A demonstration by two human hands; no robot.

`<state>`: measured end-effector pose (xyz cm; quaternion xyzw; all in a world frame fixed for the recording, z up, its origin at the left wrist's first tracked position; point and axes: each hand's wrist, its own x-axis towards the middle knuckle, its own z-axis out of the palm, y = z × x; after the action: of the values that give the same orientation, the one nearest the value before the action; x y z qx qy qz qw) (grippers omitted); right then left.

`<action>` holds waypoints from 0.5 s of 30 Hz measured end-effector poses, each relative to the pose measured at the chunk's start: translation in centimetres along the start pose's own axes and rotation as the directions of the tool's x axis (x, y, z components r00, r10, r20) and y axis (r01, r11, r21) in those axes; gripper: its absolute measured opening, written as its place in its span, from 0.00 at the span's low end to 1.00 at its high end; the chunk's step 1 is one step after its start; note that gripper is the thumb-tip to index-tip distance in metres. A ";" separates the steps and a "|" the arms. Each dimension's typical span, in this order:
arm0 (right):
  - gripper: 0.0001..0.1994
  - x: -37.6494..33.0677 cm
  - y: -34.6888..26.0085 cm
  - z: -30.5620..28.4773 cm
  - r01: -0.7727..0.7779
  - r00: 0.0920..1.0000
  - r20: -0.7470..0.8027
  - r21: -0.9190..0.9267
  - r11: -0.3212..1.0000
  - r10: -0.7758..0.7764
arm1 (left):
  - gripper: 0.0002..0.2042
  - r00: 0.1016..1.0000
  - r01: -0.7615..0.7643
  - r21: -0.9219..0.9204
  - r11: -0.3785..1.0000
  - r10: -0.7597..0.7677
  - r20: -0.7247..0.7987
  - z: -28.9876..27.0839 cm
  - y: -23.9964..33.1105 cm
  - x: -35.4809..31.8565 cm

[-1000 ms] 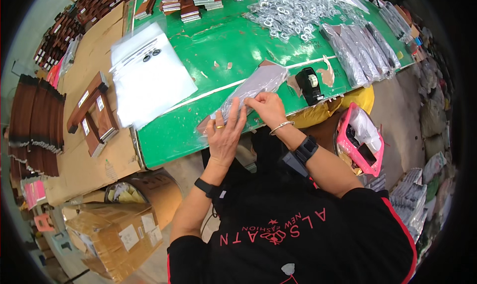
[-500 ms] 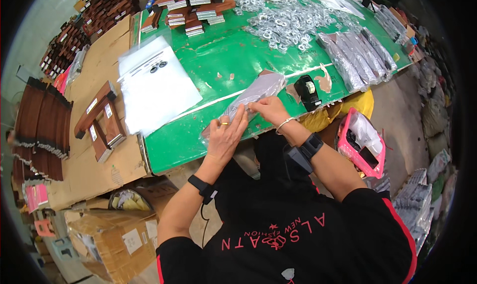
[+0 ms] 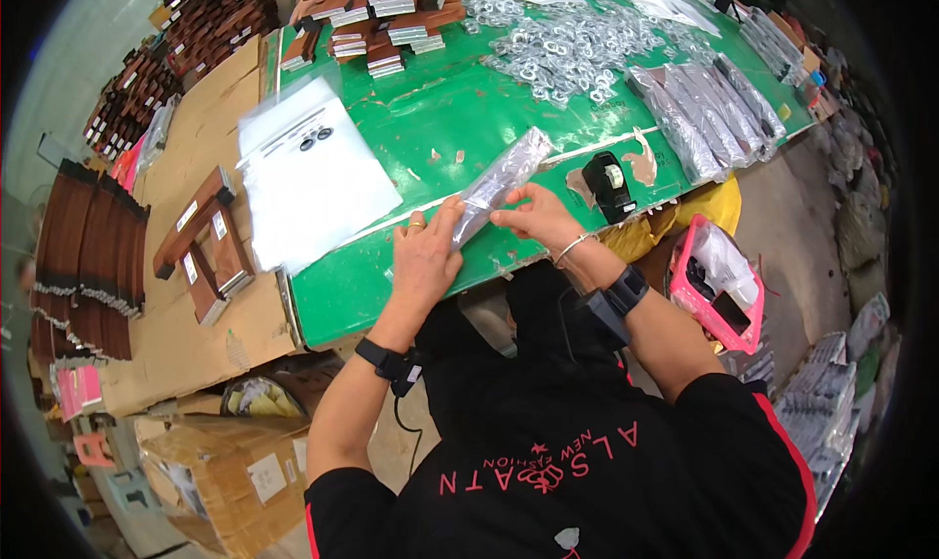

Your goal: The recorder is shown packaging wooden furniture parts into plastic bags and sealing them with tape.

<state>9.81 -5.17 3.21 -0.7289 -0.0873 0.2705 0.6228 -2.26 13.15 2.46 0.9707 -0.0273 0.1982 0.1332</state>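
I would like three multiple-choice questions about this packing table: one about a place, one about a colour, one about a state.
1. Where does the tape dispenser sit?
A. right of the hands, near the table edge
B. on the cardboard
C. among the metal parts

2. What colour is the table top?
A. blue
B. green
C. grey

3. How is the long clear bag held?
A. by the left hand only
B. by nobody
C. by the left hand and the right hand

Answers: 1 A, it stands beside the right hand at the edge. 2 B, the bare surface is green. 3 C, both hands' fingers are on the bag.
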 end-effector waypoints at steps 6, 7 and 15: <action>0.19 1.5 3.9 1.1 0.078 0.997 0.010 0.113 0.990 -0.080 | 0.32 0.965 0.247 -0.204 0.947 -0.222 0.139 0.1 -1.3 0.5; 0.17 2.0 4.9 1.4 0.129 0.991 -0.025 0.059 0.990 -0.128 | 0.32 0.965 0.247 -0.204 0.947 -0.221 0.145 0.2 -1.6 0.5; 0.14 2.5 4.6 3.7 0.300 0.936 -0.147 -0.134 0.944 -0.319 | 0.31 0.972 0.234 -0.475 0.848 -0.216 0.092 0.1 -3.2 1.0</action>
<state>9.05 -1.77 -2.21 -0.7590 -0.1633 0.1018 0.6220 -0.99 16.18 1.96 0.9065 0.0356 0.1511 0.3927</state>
